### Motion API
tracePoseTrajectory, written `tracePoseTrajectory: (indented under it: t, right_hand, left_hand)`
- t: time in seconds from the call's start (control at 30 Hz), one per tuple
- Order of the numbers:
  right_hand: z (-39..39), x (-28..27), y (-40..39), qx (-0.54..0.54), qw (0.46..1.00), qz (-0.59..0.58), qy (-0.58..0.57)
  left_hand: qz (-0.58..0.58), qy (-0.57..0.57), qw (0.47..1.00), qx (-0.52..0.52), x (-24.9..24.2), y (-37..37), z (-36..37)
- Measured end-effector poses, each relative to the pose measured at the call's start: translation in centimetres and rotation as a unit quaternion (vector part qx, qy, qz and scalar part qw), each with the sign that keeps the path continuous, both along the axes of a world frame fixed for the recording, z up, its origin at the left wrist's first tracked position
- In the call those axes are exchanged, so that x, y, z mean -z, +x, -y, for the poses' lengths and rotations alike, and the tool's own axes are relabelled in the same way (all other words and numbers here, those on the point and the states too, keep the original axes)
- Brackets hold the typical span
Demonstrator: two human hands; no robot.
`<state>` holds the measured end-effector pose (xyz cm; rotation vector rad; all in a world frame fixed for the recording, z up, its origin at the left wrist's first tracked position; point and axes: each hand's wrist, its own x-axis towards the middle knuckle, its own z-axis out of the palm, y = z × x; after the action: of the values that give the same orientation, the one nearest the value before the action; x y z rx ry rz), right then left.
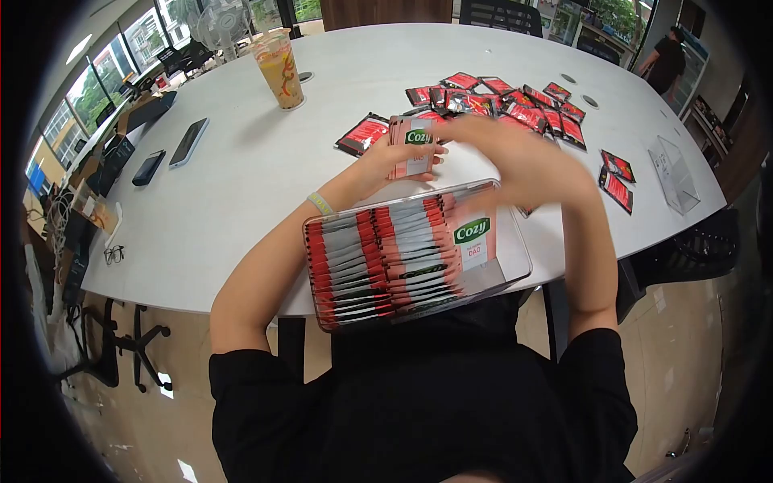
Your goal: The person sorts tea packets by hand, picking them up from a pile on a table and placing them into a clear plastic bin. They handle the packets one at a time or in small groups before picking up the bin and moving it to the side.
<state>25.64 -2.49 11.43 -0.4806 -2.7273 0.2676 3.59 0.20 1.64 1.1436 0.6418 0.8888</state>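
My left hand (375, 167) is closed around pink Cozy tea sachets (413, 166), held upright above the table behind the box. My right hand (483, 149) is smeared by motion, its fingers by the upper right of those sachets. Below both hands, a clear plastic box (517, 272) lies at the table's near edge, tilted toward me. Rows of red, grey and white sachets (346, 266) fill its left and middle, and a pink Cozy sachet (473, 238) faces up on the right. Just beyond my hands lie red-and-black sachets (523, 114) in a loose pile.
On the white table (201, 241) stand a cup of yellow drink (280, 72) and, at right, a clear acrylic holder (673, 175). Two phones lie at left, one of them light-edged (189, 143), with glasses (114, 254) nearer. A person (667, 60) stands at the far right.
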Motion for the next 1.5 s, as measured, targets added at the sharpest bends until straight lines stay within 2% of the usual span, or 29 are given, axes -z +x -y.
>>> tracePoseTrajectory:
  t: [0.1, 0.2, 0.3, 0.37, 0.4, 0.43, 0.5, 0.63, 0.7, 0.73, 0.8, 0.83, 0.9, 0.97, 1.03, 1.2, 1.37, 1.43, 1.47, 1.5]
  right_hand:
    - [-5.2, 0.5, -1.8, 0.051, 0.991, -0.095, -0.078]
    - [-7.8, 3.6, -3.3, 0.034, 0.986, -0.113, -0.117]
    - [-8.7, 5.3, -3.6, 0.060, 0.984, -0.069, -0.152]
    - [-9.3, 5.8, -3.2, 0.044, 0.967, -0.137, -0.210]
    - [-9.7, 5.6, -3.0, 0.082, 0.981, -0.115, -0.134]
    - [-9.6, 5.9, -2.6, 0.086, 0.966, -0.163, -0.180]
    - [-9.5, 5.5, -2.3, 0.107, 0.969, -0.185, -0.125]
    - [-7.7, 2.2, 0.3, 0.165, 0.960, -0.210, -0.088]
    - [-5.4, 0.1, 2.1, 0.049, 0.939, -0.230, -0.249]
    - [-4.5, -0.8, 2.9, 0.050, 0.940, -0.230, -0.247]
    - [-2.7, -1.7, 4.2, -0.057, 0.974, -0.090, -0.199]
    - [-1.8, -1.5, 4.2, -0.055, 0.974, -0.091, -0.201]
    - [0.2, -0.7, 3.7, -0.135, 0.985, -0.024, -0.104]
    - [2.4, 1.0, 3.1, -0.063, 0.996, -0.022, -0.057]
    - [4.2, 1.7, 2.3, 0.037, 0.998, 0.035, 0.026]
    - [4.5, 2.8, 1.3, 0.080, 0.992, 0.021, 0.100]
    - [1.4, 1.3, 1.6, 0.000, 0.999, -0.047, 0.022]
    - [-1.0, 0.3, 1.2, -0.022, 0.995, -0.082, -0.060]
    - [-2.5, 0.3, 0.7, -0.023, 0.995, -0.084, -0.056]
    - [-4.1, 0.9, -0.2, 0.015, 0.988, -0.114, -0.102]
  left_hand:
    - [-0.026, 0.015, 0.999, -0.025, -0.3, 0.4, 0.4]
    - [-0.018, 0.057, 0.998, -0.027, -0.1, 0.5, 0.3]
    - [-0.037, 0.082, 0.995, -0.046, -0.1, 0.5, 0.2]
    - [-0.031, 0.078, 0.996, -0.043, -0.2, 0.6, 0.3]
    - [-0.025, 0.076, 0.996, -0.040, -0.2, 0.6, 0.5]
    - [-0.026, 0.072, 0.996, -0.039, -0.1, 0.6, 0.5]
    - [-0.045, 0.074, 0.995, -0.045, -0.1, 0.5, 0.4]
    - [-0.056, 0.068, 0.994, -0.059, -0.4, 0.7, 0.6]
    - [-0.041, 0.049, 0.997, -0.050, -0.3, 0.5, 0.5]
    - [-0.029, 0.030, 0.998, -0.042, -0.3, 0.5, 0.3]
    - [-0.029, 0.031, 0.998, -0.045, -0.2, 0.4, 0.1]
    - [-0.031, 0.030, 0.998, -0.049, -0.3, 0.5, 0.3]
    - [-0.042, 0.041, 0.997, -0.056, -0.4, 0.6, 0.4]
    - [-0.021, 0.031, 0.998, -0.056, -0.2, 0.5, 0.2]
    - [-0.014, 0.030, 0.998, -0.059, -0.3, 0.6, 0.4]
    - [-0.011, 0.025, 0.998, -0.062, -0.5, 0.8, 0.7]
    - [-0.032, 0.065, 0.995, -0.062, -0.3, 0.8, 0.6]
    - [-0.035, 0.072, 0.995, -0.058, -0.1, 0.7, 0.4]
    - [-0.038, 0.076, 0.995, -0.053, -0.1, 0.7, 0.3]
    - [-0.040, 0.080, 0.995, -0.053, 0.0, 0.6, 0.1]
